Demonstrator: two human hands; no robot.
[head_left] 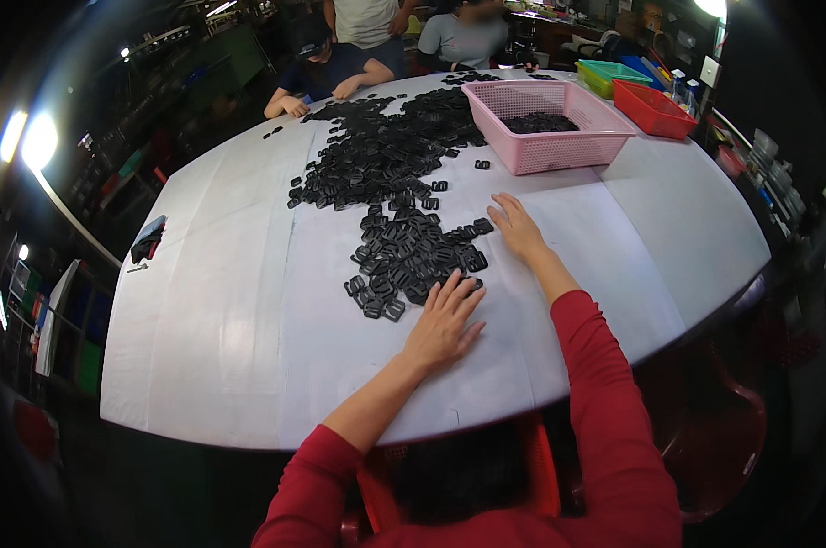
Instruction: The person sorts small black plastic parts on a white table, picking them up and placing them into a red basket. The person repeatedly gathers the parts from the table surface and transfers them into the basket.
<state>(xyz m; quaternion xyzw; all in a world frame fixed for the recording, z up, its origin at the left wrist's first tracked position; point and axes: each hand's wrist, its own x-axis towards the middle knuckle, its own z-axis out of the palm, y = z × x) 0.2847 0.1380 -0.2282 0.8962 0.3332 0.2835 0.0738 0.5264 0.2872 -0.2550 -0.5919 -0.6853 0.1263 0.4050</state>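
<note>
Black plastic strap buckles point(404, 251) lie in a loose pile on the white table point(221, 310), in front of me. My left hand point(443, 321) rests at the pile's near right edge, fingers spread, the fingertips touching the closest buckles. To the right of the pile is my right hand point(520, 228), its fingers stretched out and slightly bent, close to the outermost buckles. Neither hand appears to hold anything. Farther back, a much larger heap of the same buckles point(376, 151) spreads toward the far edge and joins the near pile by a narrow strip.
A pink plastic basket point(568, 149) with black pieces inside stands beyond my right hand. Behind it are a red basket point(651, 110) and a green basket point(605, 82). A small dark cloth bundle point(148, 239) lies at the left edge. People are at the far side. Below the table's near edge is a red crate point(545, 470).
</note>
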